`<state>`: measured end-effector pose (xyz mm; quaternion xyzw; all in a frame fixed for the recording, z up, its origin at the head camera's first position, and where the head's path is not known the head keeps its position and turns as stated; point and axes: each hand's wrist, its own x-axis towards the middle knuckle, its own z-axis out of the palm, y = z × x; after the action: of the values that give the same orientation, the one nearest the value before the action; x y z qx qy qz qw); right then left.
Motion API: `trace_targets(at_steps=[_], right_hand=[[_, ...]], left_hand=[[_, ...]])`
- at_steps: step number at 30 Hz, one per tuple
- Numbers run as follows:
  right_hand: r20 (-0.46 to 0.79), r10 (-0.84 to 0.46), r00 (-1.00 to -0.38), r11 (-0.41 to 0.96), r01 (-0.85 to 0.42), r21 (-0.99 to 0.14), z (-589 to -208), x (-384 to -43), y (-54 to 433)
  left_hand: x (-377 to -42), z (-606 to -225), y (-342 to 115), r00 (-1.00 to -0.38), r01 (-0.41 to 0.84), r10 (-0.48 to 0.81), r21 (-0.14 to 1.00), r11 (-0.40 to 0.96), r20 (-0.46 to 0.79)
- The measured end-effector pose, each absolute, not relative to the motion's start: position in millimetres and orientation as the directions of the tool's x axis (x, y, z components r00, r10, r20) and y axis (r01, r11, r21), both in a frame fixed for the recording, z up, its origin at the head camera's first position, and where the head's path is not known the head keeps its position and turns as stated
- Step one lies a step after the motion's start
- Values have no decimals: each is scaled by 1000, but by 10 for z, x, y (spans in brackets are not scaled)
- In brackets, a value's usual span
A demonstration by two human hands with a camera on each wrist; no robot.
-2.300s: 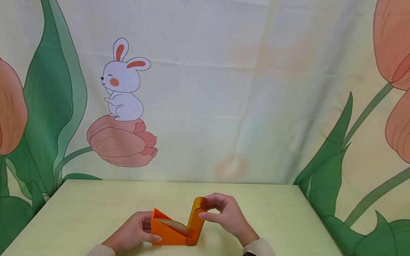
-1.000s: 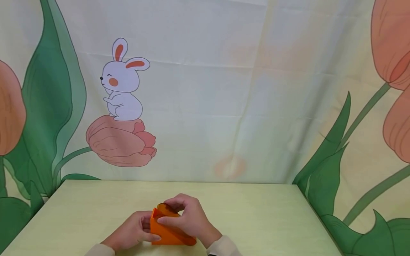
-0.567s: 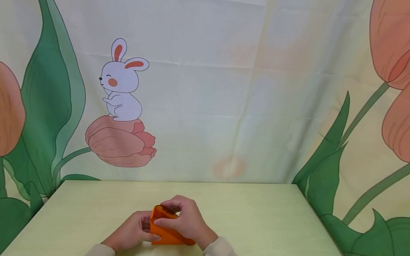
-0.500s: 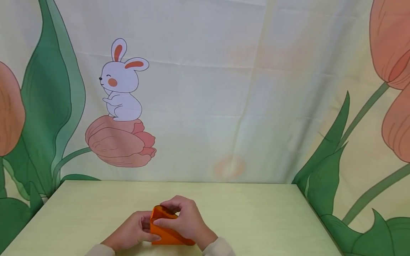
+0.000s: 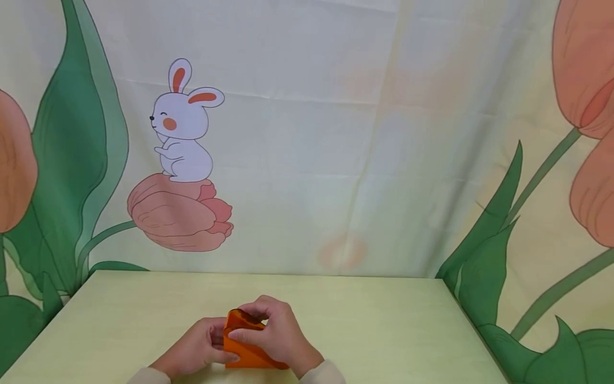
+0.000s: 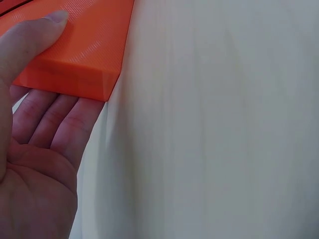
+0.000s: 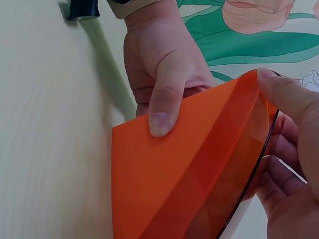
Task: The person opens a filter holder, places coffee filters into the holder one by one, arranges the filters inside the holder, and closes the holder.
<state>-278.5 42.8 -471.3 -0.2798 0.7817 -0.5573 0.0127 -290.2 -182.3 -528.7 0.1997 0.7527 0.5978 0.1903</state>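
A wedge-shaped orange box (image 5: 243, 356) with a hinged, see-through amber lid (image 5: 238, 321) stands on the table. The lid lies down over its sloping top. My left hand (image 5: 194, 346) grips the tall end; in the left wrist view its thumb (image 6: 35, 37) is on one side face and its fingers reach under the end wall. My right hand (image 5: 284, 337) pinches the lid's upper edge between thumb and fingers. In the right wrist view the lid (image 7: 249, 149) sits against the box's side face (image 7: 144, 169). What is inside cannot be made out.
The pale wooden table (image 5: 384, 330) spreads around the hands. Behind it hangs a cloth backdrop (image 5: 297, 160) printed with a rabbit, tulips and green leaves. A dark object (image 7: 83, 9) shows beyond the left sleeve in the right wrist view.
The lid stood upright with a pale flat thing visible in the box; my right hand has swung it left and down onto the box. My left hand has kept its grip.
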Motion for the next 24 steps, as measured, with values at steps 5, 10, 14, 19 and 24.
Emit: trace_targets(at_steps=[5,10,14,19,24], right_hand=[[292,-448,-845,226,-423,-878,-4721,-2778,419],[285,-461,-841,238,-426,-873,-4718,-2788,420],[276,-465,-841,237,-419,-877,-4715,-2798,421],[271,-460,-846,240,-412,-879,-4707,-2805,423],[246,-439,-864,262,-385,-885,-4694,-2795,428]], left_hand=[[-2892,-5274,-1829,-854,79,518,971,223,-50],[-2886,-5277,-1832,-853,75,520,974,216,-50],[-2893,-5286,-1837,-850,73,524,976,207,-48],[-2903,-5277,-1828,-844,80,535,978,195,-38],[-2903,-5264,-1819,-838,78,545,980,182,-35]])
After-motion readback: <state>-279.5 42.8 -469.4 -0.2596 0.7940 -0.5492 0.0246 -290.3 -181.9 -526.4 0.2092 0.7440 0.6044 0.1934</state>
